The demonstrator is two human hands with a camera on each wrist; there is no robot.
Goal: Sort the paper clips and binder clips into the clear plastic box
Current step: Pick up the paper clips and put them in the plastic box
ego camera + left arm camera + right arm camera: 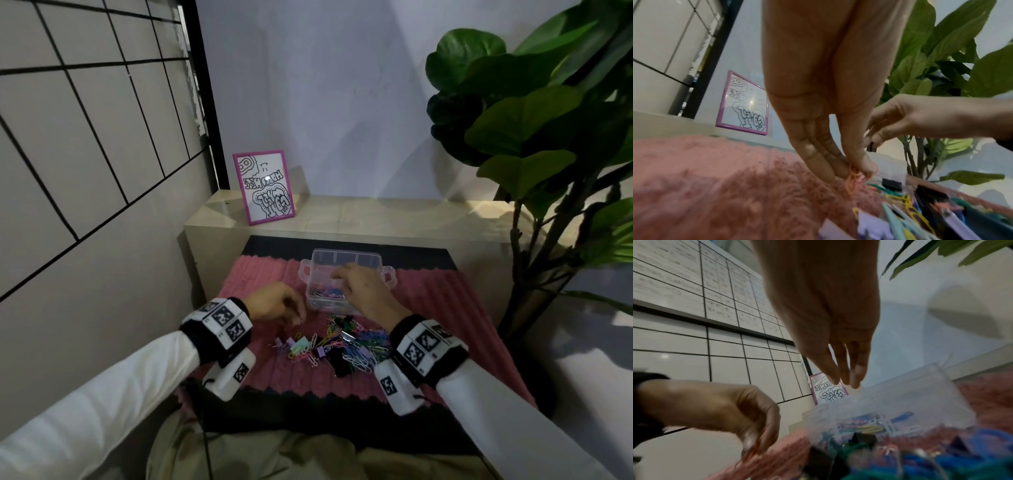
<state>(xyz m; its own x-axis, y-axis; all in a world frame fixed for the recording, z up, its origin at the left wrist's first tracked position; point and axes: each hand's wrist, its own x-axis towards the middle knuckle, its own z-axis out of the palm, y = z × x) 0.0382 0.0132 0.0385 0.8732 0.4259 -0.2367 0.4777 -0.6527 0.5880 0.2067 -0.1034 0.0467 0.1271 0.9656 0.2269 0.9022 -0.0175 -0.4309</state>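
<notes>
The left hand [830, 91] was down low over the pink fuzzy mat [442, 291], thumb and fingertips pinched on a small cluster of orange paper clips [856, 177] — a firm little pinch, clips dangling just above the mat's pile. Over to the right hand [363, 286]: it hung above the clear plastic box [346, 255], fingers straight and loosely together, pointing down into it and holding nothing that the right wrist view could show. The box sat at the far side of the mat, and it already had a bed of coloured paper clips in its near compartment. Between the two wrists lay the loose pile of clips [342, 344], paper clips in green, blue, yellow and pink tangled with black and pastel binder clips, right beside the box's near wall. Behind it all, a pink-framed drawing [263, 187] stood on the beige ledge, and a big leafy plant [534, 113] filled the right side
</notes>
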